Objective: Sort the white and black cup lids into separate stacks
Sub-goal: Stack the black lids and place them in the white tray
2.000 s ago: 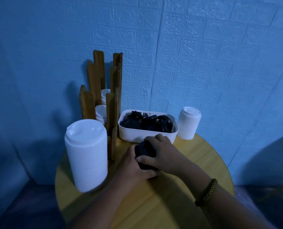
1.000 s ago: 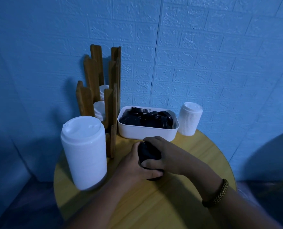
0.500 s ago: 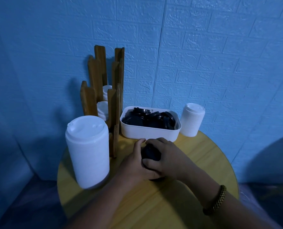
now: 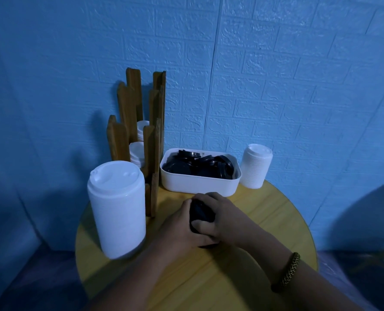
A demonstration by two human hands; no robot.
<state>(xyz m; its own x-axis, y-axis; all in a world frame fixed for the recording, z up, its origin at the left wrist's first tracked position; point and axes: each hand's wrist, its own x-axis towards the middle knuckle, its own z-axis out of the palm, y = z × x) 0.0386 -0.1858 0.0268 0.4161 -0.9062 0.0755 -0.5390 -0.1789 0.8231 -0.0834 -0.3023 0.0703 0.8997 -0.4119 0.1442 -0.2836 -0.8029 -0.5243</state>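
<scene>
Head view, only one available.

Round wooden table [image 4: 209,277] against a blue brick-pattern wall [image 4: 276,75]. Lighting is dim, fine detail is poor.

Both hands meet around the middle of the table, just in front of the tub. Left hand [image 4: 182,227] comes in from the near-left, fingers curled round the left side of the black lid stack [image 4: 201,213]. Right hand [image 4: 227,212] wraps over it from the right, thumb across the near face. So both hands grip the same short black stack, and its base sits on the table. Can't count the lids in it; most of it is hidden by fingers.

White tub [image 4: 200,184] sits toward the far edge, centre, with loose black lids [image 4: 197,168] heaped inside, some tilted on edge.

Tall white lid stack [image 4: 118,209] stands upright near the left edge, apart from the left hand.

Short white lid stack [image 4: 256,166] stands at the far-right edge, just beside the tub's right wall. Can't tell if they touch.

Wooden rack [image 4: 152,153] stands upright at the far-left edge, between the tall white stack and the tub. More white lids [image 4: 137,156] sit in its slots in two small piles, one behind the other.

Braided bracelet [image 4: 286,273] on the right wrist, over the near-right edge.
</scene>
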